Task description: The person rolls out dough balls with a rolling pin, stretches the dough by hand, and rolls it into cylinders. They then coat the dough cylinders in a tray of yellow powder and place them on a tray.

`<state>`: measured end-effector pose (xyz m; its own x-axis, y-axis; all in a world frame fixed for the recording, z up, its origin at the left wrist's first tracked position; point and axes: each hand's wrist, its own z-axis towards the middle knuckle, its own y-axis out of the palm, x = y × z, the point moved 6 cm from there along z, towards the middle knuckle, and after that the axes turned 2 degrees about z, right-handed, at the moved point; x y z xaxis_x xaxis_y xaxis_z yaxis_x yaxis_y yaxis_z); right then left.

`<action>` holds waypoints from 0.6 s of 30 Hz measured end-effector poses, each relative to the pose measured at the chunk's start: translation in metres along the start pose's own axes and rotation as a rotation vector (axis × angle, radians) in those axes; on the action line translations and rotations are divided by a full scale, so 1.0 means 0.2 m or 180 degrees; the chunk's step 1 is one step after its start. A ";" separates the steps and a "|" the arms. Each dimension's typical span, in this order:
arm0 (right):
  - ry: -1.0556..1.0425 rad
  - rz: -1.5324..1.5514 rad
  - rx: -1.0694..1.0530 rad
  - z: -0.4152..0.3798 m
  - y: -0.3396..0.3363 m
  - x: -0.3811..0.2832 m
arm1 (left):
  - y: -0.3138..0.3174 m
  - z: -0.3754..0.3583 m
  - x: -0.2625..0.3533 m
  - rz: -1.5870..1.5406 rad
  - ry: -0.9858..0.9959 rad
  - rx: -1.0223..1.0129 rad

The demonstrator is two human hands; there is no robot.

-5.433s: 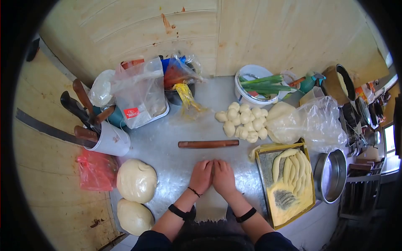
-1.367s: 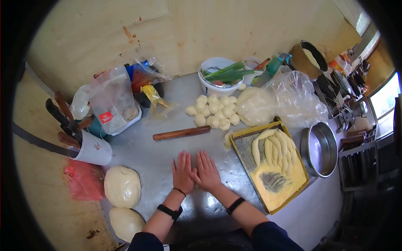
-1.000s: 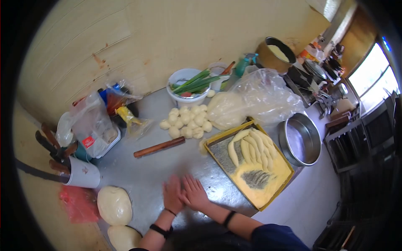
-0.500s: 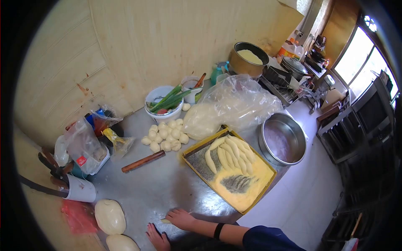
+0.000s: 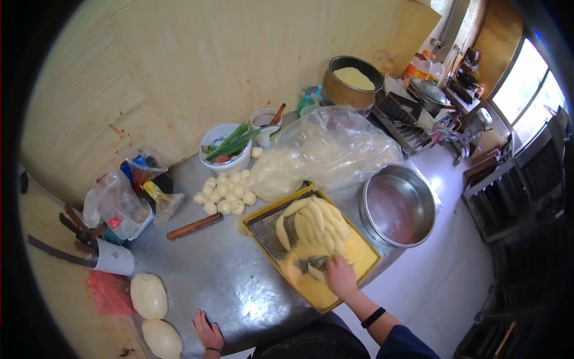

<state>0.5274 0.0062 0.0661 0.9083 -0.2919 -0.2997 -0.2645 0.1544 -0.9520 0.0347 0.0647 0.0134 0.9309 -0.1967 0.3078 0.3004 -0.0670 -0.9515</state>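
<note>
My right hand (image 5: 341, 277) is over the yellow-rimmed tray (image 5: 272, 254), its fingers curled down at a pale, tapered dough piece (image 5: 317, 273) whose end meets the hand. Yellow powder or crumbs (image 5: 320, 296) coat much of the tray's bottom. Several similar dough pieces (image 5: 320, 224) lie close together in its upper part, and one (image 5: 283, 233) sits apart at the left. On the metal table (image 5: 209, 263), my left hand (image 5: 206, 331) rests with its fingers spread, holding nothing.
A wooden rolling pin (image 5: 194, 226) and several small dough balls (image 5: 226, 192) lie left of the tray. Two large dough lumps (image 5: 149, 296) are at the left edge. Right of the tray stands a metal bowl (image 5: 399, 206); behind it, a plastic bag of dough (image 5: 326, 152).
My right hand has moved from the table up and right into the tray, and the dough piece it was on is now there. My left hand has shifted slightly left.
</note>
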 end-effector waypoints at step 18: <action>0.0164 0.0150 -0.0146 0.07 0.04 0.00 | -0.05 0.00 0.08 0.0068 -0.0048 0.0136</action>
<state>0.5305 0.0214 0.0592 0.8770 -0.3337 -0.3459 -0.3221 0.1260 -0.9383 0.0466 0.0632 0.0288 0.9401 -0.1829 0.2876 0.2887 -0.0210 -0.9572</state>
